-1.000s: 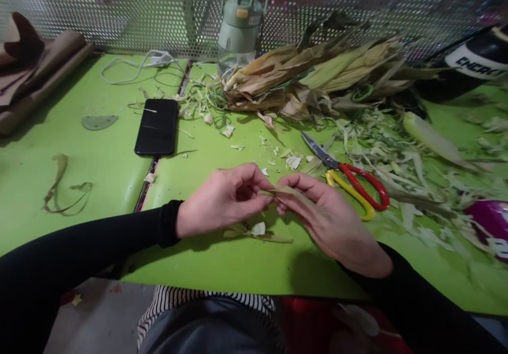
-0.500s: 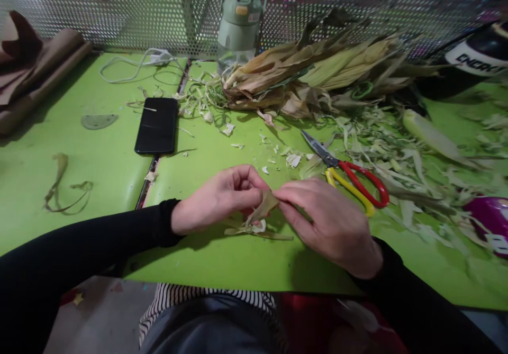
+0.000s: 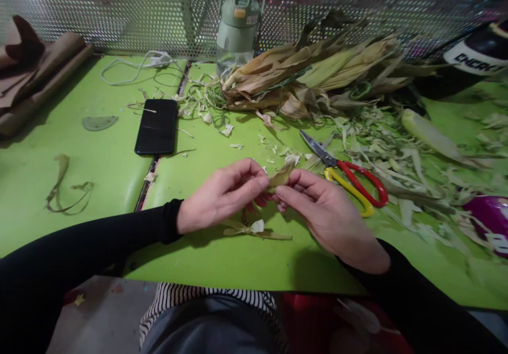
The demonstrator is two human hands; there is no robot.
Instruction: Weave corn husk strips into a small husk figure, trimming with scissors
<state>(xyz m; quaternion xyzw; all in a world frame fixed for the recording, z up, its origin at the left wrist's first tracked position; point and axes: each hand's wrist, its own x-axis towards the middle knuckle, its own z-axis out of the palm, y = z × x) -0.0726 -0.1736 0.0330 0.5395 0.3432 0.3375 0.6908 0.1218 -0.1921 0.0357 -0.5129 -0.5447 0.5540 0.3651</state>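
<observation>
The left hand (image 3: 224,198) and right hand (image 3: 333,216) pinch one husk strip (image 3: 282,176) between their fingertips, and in the last half second it has swung from drooping toward the near side to pointing up and to the far right, the right hand rolling thumb-up with it. That suggests the strip is being turned and worked, though the fingers cover its lower end and I cannot tell whether it is folded there. Just nearer lies a scrap (image 3: 273,235), with scissors (image 3: 347,179) right, phone (image 3: 156,126) far left and husks (image 3: 317,73) beyond, all unmoved.
</observation>
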